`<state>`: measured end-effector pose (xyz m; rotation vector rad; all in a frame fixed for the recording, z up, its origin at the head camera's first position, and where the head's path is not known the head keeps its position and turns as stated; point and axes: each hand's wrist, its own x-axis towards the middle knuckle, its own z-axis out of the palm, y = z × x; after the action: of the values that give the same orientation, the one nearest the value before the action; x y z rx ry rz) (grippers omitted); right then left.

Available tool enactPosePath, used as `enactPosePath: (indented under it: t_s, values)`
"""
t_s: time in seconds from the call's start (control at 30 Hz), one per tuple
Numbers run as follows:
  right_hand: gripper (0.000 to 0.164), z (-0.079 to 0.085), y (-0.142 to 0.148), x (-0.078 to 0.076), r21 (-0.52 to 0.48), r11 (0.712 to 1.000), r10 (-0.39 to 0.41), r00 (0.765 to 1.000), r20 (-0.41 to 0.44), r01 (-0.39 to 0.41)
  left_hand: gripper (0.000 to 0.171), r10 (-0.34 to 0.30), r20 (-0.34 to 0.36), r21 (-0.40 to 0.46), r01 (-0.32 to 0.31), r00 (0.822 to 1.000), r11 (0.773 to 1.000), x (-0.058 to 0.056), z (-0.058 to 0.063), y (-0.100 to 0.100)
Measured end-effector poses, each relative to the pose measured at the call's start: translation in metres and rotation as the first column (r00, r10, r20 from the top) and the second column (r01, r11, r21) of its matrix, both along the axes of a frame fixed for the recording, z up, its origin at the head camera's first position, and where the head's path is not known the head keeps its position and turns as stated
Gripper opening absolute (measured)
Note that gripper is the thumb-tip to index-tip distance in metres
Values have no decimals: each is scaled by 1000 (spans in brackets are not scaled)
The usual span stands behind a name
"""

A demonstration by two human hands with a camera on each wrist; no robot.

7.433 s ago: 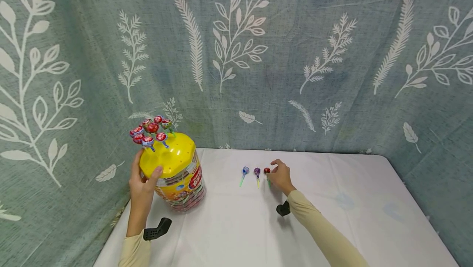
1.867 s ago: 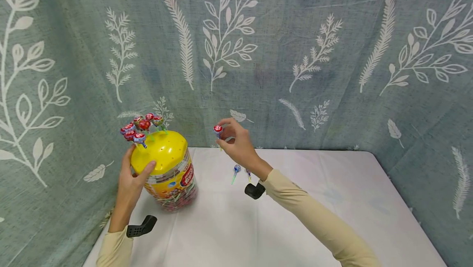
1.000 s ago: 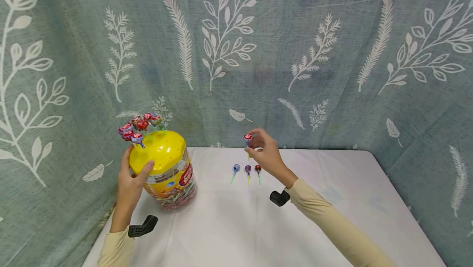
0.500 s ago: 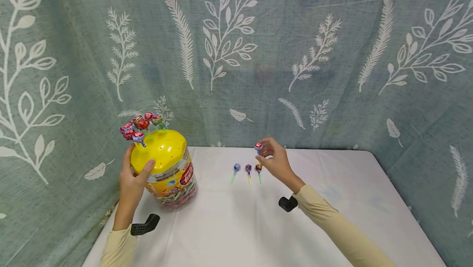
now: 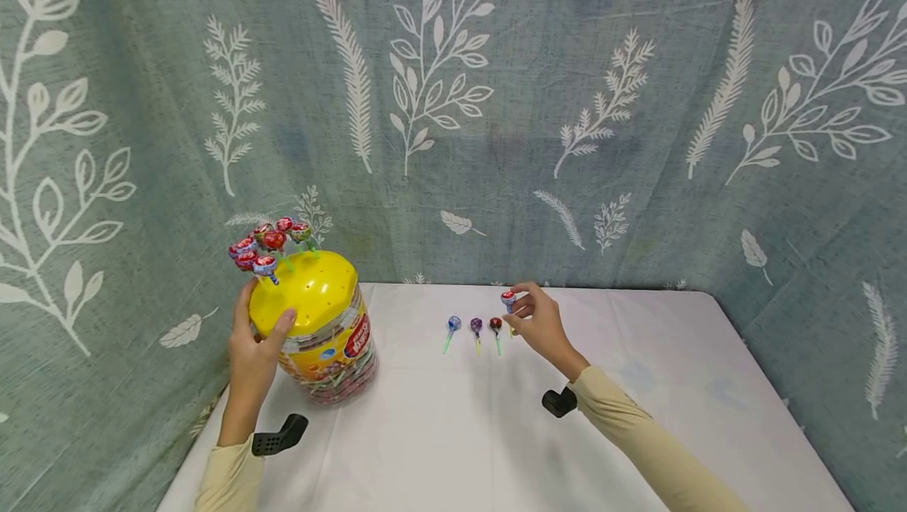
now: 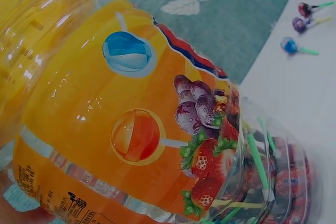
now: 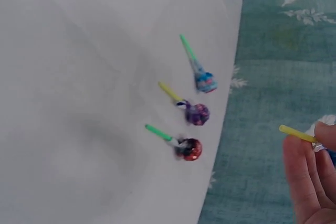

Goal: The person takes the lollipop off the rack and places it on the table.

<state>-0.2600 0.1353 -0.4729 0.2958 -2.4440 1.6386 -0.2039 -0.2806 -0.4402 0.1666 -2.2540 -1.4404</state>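
My left hand (image 5: pixel 255 350) grips the rim of a big clear candy jar (image 5: pixel 331 354) by its yellow lid (image 5: pixel 319 291). Several wrapped lollipops (image 5: pixel 272 239) stand stuck in holes at the lid's back left. In my right hand (image 5: pixel 542 327) a lollipop with a red and blue wrapper (image 5: pixel 508 299) is pinched, its yellow stick (image 7: pixel 297 133) pointing down. Just left of that hand, three lollipops lie in a row on the white cloth: blue (image 5: pixel 454 324), purple (image 5: pixel 476 326) and dark red (image 5: pixel 496 324). The left wrist view is mostly filled by the jar's orange label (image 6: pixel 136 119).
A white cloth covers the table (image 5: pixel 439 433). Behind it and at both sides hangs a grey-green curtain (image 5: pixel 496 142) with white leaf prints. The table's back edge runs just beyond the lollipops.
My right hand took a lollipop from the lid area and carried it right, then lowered it beside the dark red one. The left hand keeps its hold on the jar.
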Motion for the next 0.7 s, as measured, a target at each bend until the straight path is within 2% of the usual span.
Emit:
enactPosePath:
  t_s: [0.33, 0.7]
  values:
    - [43, -18, 0, -9, 52, 996, -74, 996, 50, 72, 70, 28, -10, 11, -28, 1000, 1000, 4, 0, -4]
    - [42, -50, 9, -18, 68, 986, -157, 982, 101, 151, 73, 6, -15, 18, -5, 1000, 1000, 4, 0, 3]
